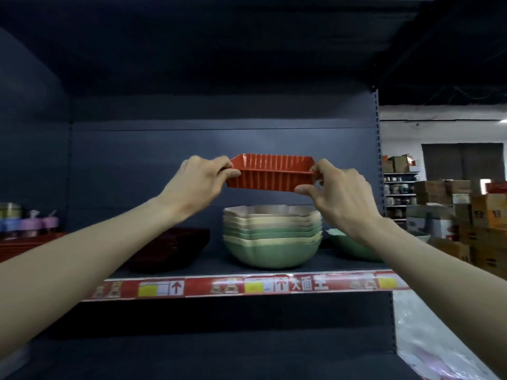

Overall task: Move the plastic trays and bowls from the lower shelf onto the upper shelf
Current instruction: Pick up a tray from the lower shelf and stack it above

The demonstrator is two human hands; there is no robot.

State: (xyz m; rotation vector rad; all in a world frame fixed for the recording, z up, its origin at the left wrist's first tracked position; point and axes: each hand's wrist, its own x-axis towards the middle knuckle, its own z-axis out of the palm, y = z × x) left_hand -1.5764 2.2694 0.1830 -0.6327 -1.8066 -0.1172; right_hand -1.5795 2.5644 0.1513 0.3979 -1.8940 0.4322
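Observation:
A ribbed red plastic tray hangs in the air above the shelf, tilted so its inside faces me. My left hand grips its left rim and my right hand pinches its right end. Directly below stands a stack of several green and cream bowls on the upper shelf. Left of the stack lies a dark red tray stack. A single pale green bowl sits to the right, partly hidden by my right forearm. The shelf below is dark and mostly out of view.
Red trays with small lilac jars on top sit at the far left. Cardboard boxes pile up beyond the shelf's right upright. A clear plastic sheet lies at lower right.

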